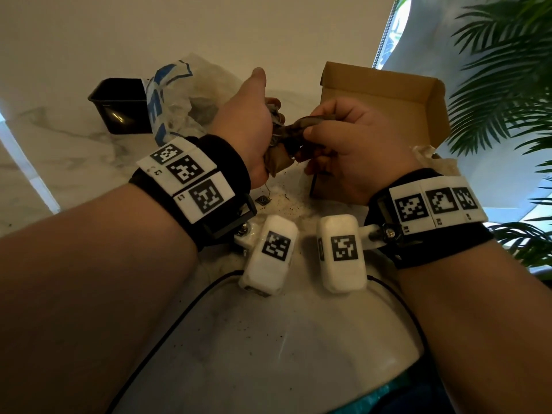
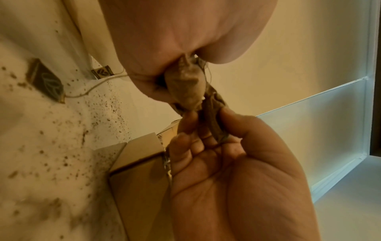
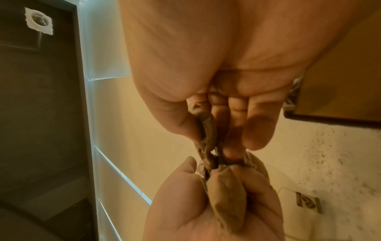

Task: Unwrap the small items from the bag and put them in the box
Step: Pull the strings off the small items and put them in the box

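Note:
Both hands are raised over the white marble table (image 1: 74, 150), in front of the open cardboard box (image 1: 379, 94). My left hand (image 1: 268, 135) grips a bunch of brown tea bags (image 1: 277, 161), seen close up as a puffy tea bag (image 2: 185, 88) in its fist. My right hand (image 1: 306, 135) pinches a dark twisted wrapper strip (image 1: 298, 125) between thumb and fingers; the strip (image 3: 208, 130) stretches taut to the bunch (image 3: 226, 195). Threads trail from the bunch. The clear plastic bag (image 1: 179, 94) with blue print lies behind my left hand.
A black square tub (image 1: 122, 106) stands at the back left beside the bag. A loose paper tag (image 1: 263, 200) on a string and scattered tea crumbs (image 2: 62, 146) lie under the hands. Palm fronds (image 1: 501, 85) hang at the right. Black cables (image 1: 179, 309) cross the near table.

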Demonstrator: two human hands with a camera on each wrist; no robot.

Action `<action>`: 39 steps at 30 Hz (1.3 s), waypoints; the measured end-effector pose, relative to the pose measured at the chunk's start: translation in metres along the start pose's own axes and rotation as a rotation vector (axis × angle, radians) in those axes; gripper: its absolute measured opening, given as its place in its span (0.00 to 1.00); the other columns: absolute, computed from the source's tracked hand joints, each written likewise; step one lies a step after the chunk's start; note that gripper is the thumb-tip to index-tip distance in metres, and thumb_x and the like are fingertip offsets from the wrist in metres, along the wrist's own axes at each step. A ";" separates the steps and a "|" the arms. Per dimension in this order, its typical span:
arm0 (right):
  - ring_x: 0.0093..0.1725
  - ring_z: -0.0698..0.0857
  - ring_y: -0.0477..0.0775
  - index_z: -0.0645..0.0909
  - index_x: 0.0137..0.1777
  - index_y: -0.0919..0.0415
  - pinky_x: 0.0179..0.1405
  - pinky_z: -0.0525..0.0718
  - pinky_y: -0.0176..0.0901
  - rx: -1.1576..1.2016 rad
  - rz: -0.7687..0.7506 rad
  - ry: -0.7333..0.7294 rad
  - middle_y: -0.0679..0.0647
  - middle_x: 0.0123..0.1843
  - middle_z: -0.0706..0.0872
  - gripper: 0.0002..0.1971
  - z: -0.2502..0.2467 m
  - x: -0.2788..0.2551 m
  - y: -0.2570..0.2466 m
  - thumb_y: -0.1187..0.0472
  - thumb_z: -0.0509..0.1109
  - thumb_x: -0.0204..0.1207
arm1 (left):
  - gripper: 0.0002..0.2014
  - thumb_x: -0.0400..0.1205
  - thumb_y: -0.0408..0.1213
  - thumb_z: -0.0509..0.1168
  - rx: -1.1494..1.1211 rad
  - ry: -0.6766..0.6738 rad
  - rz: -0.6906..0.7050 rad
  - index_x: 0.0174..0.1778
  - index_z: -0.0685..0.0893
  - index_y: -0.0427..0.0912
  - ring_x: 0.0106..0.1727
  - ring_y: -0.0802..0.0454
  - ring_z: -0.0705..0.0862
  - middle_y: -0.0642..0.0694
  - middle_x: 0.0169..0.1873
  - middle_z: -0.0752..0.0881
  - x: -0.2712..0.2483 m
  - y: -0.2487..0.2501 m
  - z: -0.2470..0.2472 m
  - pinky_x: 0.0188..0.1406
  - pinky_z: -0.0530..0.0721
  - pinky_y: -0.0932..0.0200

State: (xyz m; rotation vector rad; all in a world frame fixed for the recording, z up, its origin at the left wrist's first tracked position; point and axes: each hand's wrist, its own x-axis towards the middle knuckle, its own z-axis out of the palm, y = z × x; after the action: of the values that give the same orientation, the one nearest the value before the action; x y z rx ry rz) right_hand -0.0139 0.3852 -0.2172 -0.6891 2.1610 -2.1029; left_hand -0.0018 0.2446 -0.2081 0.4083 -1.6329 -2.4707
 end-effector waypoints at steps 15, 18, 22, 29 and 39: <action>0.37 0.86 0.54 0.87 0.56 0.61 0.33 0.83 0.46 0.364 -0.053 0.218 0.59 0.42 0.89 0.14 -0.009 0.006 -0.001 0.73 0.63 0.78 | 0.18 0.87 0.58 0.60 0.130 0.051 0.005 0.48 0.86 0.47 0.46 0.47 0.77 0.47 0.45 0.78 0.006 -0.001 -0.005 0.52 0.85 0.49; 0.37 0.86 0.53 0.86 0.54 0.62 0.32 0.83 0.45 0.393 -0.032 0.250 0.58 0.40 0.89 0.10 -0.012 0.006 -0.002 0.72 0.66 0.79 | 0.16 0.86 0.56 0.63 0.165 0.048 0.035 0.48 0.88 0.49 0.45 0.48 0.77 0.47 0.46 0.78 0.007 -0.001 -0.007 0.44 0.82 0.51; 0.35 0.87 0.52 0.83 0.53 0.62 0.31 0.83 0.44 0.390 0.001 0.261 0.59 0.42 0.89 0.07 -0.011 0.006 -0.002 0.72 0.67 0.79 | 0.13 0.84 0.50 0.68 0.225 -0.029 0.099 0.55 0.89 0.45 0.35 0.49 0.78 0.48 0.45 0.80 0.005 -0.003 -0.008 0.32 0.81 0.56; 0.40 0.86 0.53 0.84 0.55 0.60 0.30 0.79 0.43 0.218 0.004 0.192 0.59 0.47 0.93 0.09 -0.013 0.008 0.003 0.69 0.72 0.77 | 0.12 0.81 0.46 0.75 0.333 -0.185 0.265 0.54 0.91 0.44 0.35 0.53 0.79 0.48 0.43 0.84 0.003 -0.005 -0.007 0.37 0.82 0.52; 0.42 0.90 0.55 0.83 0.46 0.58 0.38 0.90 0.50 0.052 0.066 0.339 0.56 0.44 0.90 0.09 -0.034 0.021 -0.015 0.74 0.69 0.79 | 0.11 0.82 0.43 0.74 0.485 -0.097 0.112 0.56 0.90 0.42 0.30 0.52 0.83 0.46 0.45 0.87 0.007 -0.008 -0.009 0.31 0.83 0.57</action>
State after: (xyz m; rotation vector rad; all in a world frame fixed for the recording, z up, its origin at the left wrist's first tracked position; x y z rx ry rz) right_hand -0.0396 0.4100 -0.1945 -0.2665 2.2356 -2.3757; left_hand -0.0050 0.2377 -0.2201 0.2432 -2.2280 -2.0253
